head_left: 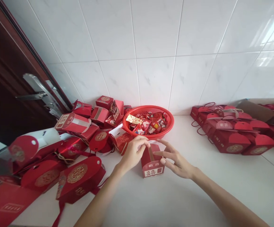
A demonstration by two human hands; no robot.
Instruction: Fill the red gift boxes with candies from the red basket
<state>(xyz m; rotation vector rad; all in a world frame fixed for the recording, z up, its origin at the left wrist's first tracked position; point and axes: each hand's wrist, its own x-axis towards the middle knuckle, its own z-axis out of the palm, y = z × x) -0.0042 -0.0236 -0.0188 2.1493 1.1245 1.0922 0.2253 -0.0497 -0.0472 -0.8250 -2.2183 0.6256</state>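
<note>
A small red candy box (153,160) with gold and white lettering stands upright on the white counter, its upper flaps folded inward. My left hand (135,151) is at the box's upper left side, with thumb and fingers closed on the far left edge. Over the right side hovers my right hand (176,160), fingers stretched out and apart, the fingertips at the top and near right corner. Just behind the box is a red plastic basket (172,123) holding many wrapped candies (154,123).
Loose red boxes (80,176) in different states of folding are heaped on the left. Closed boxes with cords (231,138) stand grouped at the right, beside an open carton (252,108). A tiled wall (156,72) rises behind; a dark door with a metal handle (41,91) is at left.
</note>
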